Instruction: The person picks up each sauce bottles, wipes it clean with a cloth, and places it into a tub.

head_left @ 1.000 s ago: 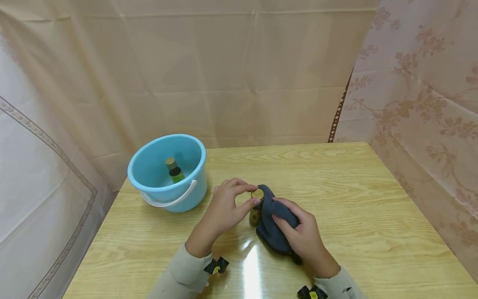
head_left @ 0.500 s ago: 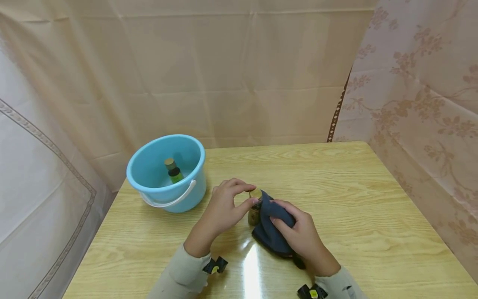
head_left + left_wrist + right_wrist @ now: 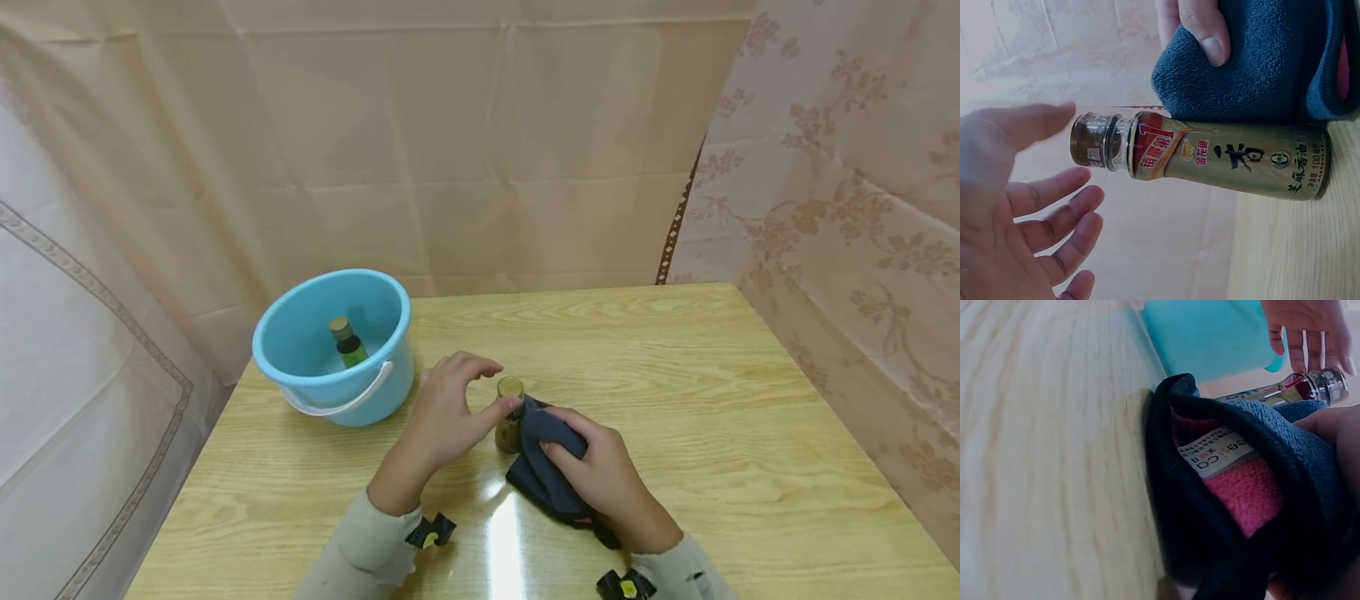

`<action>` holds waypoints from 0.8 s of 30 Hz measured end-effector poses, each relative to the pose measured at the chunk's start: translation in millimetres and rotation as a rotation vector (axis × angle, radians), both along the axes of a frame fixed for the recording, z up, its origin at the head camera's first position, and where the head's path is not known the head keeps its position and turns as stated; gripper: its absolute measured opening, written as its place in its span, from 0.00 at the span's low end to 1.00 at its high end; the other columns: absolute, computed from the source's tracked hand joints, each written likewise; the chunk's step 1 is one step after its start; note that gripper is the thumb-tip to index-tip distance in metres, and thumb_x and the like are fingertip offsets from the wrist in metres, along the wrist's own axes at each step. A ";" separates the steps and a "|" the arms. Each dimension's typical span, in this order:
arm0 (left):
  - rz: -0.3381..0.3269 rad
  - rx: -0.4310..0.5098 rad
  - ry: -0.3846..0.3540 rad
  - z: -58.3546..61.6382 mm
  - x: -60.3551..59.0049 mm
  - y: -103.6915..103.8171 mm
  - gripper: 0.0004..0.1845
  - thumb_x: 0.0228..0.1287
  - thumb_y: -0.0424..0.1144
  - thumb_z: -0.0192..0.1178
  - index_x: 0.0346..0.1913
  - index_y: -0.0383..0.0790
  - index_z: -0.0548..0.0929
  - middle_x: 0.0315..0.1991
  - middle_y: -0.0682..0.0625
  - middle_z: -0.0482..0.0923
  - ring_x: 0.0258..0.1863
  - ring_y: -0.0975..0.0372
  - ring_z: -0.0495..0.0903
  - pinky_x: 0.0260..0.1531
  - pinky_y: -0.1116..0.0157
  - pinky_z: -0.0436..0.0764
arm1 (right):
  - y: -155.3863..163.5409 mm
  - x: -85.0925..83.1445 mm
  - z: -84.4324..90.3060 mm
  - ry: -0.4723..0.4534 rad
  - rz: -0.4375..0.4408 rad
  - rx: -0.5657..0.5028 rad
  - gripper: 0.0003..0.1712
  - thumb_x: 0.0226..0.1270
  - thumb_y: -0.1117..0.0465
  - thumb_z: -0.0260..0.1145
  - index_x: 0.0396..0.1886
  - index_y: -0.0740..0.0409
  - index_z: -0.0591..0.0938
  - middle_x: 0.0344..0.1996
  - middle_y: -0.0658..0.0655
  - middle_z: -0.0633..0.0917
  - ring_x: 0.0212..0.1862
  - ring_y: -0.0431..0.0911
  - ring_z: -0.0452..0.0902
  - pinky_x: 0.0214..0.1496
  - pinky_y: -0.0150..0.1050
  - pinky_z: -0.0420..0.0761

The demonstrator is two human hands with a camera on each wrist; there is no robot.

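A small sesame-oil bottle (image 3: pixel 510 414) with a golden label and a dark brown cap is stood upright on the wooden table (image 3: pixel 712 433), between the two hands. A dark blue fleece cloth (image 3: pixel 546 467) is pressed against the bottle's side by the right hand (image 3: pixel 600 479), whose fingers are curled over the bunched fabric. The left hand (image 3: pixel 446 412) is held just beside the cap, fingers loosely spread, gripping nothing. A light blue bucket (image 3: pixel 333 346) holding a green bottle (image 3: pixel 345 342) is seen nearby.
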State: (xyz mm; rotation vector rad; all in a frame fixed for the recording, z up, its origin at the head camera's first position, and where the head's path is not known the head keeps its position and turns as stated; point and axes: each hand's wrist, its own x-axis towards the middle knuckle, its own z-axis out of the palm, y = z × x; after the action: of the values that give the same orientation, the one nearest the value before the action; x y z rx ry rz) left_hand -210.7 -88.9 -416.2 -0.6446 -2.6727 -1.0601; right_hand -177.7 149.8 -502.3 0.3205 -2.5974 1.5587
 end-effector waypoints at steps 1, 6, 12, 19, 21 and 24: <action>0.004 0.004 0.010 -0.4 0.0 0.1 0.23 0.65 0.61 0.69 0.55 0.51 0.87 0.53 0.55 0.83 0.57 0.58 0.79 0.60 0.48 0.68 | -0.2 -0.2 -0.1 0.004 0.002 -0.004 0.23 0.67 0.58 0.75 0.57 0.29 0.84 0.56 0.44 0.87 0.52 0.41 0.85 0.52 0.39 0.82; 0.007 0.002 0.033 -1.6 0.0 0.4 0.19 0.65 0.59 0.70 0.50 0.51 0.89 0.52 0.55 0.82 0.56 0.58 0.79 0.57 0.50 0.69 | -1.3 -1.0 -1.0 0.063 0.006 -0.023 0.24 0.68 0.58 0.74 0.58 0.28 0.84 0.57 0.44 0.87 0.54 0.42 0.84 0.53 0.39 0.82; -0.014 -0.007 0.017 -0.3 0.4 0.0 0.18 0.67 0.57 0.68 0.53 0.53 0.89 0.52 0.57 0.82 0.55 0.59 0.79 0.55 0.50 0.70 | -2.9 0.0 1.7 0.204 0.032 -0.108 0.24 0.69 0.62 0.73 0.62 0.38 0.85 0.58 0.47 0.87 0.60 0.44 0.84 0.58 0.32 0.80; -0.052 -0.018 -0.010 0.0 0.6 0.0 0.18 0.69 0.55 0.67 0.57 0.53 0.89 0.53 0.55 0.82 0.55 0.59 0.79 0.52 0.52 0.69 | -2.9 3.1 5.8 0.284 0.030 -0.214 0.26 0.67 0.68 0.72 0.63 0.45 0.84 0.58 0.51 0.87 0.61 0.44 0.84 0.59 0.30 0.80; -0.060 -0.013 -0.010 0.0 0.8 0.2 0.19 0.69 0.54 0.67 0.57 0.53 0.88 0.53 0.55 0.82 0.55 0.58 0.79 0.52 0.52 0.69 | -2.7 3.4 6.3 0.293 0.034 -0.224 0.26 0.67 0.70 0.72 0.63 0.47 0.84 0.58 0.52 0.87 0.61 0.45 0.84 0.59 0.31 0.81; -0.067 -0.008 -0.009 -0.1 0.8 0.3 0.18 0.70 0.54 0.67 0.58 0.52 0.88 0.53 0.54 0.83 0.55 0.58 0.79 0.52 0.51 0.69 | -2.9 3.8 7.5 0.291 0.039 -0.226 0.26 0.67 0.69 0.72 0.63 0.47 0.84 0.58 0.52 0.87 0.61 0.44 0.84 0.60 0.31 0.81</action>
State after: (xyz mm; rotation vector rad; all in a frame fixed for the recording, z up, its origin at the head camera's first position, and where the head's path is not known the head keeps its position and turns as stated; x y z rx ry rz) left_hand -209.9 -88.6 -416.3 -0.7374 -2.6820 -1.0722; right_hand -173.8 147.0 -494.7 0.5342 -2.1878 1.6565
